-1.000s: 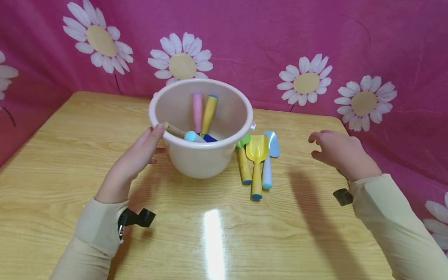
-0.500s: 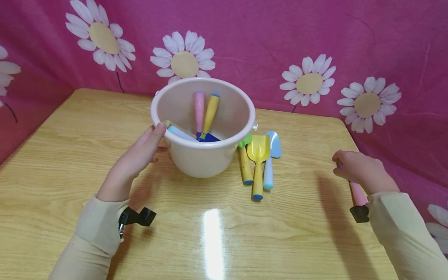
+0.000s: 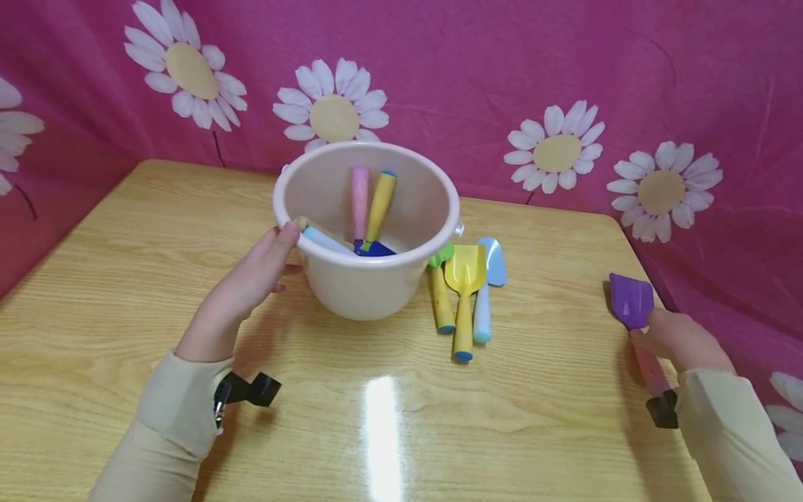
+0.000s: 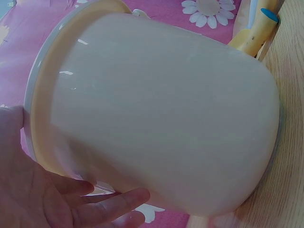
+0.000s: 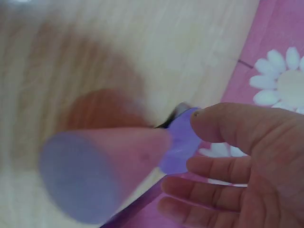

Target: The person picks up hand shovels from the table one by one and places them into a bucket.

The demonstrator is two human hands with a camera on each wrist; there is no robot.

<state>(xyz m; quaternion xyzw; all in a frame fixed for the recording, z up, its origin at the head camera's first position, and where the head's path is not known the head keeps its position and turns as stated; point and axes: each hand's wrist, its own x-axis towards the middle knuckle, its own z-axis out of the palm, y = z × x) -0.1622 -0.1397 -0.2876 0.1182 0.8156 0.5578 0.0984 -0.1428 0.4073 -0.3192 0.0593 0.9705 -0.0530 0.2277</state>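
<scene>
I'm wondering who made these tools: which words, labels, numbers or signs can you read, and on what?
None: no readable text shows on the bucket, the yellow shovel or the purple shovel.
The pink cloth shows printed daisies, no lettering.
The right wrist view is too blurred for fine print.

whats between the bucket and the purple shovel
In the head view, a green-headed tool, a yellow scoop and a light blue spade lie beside the bucket; from there to the purple shovel the tabletop is bare.
</scene>
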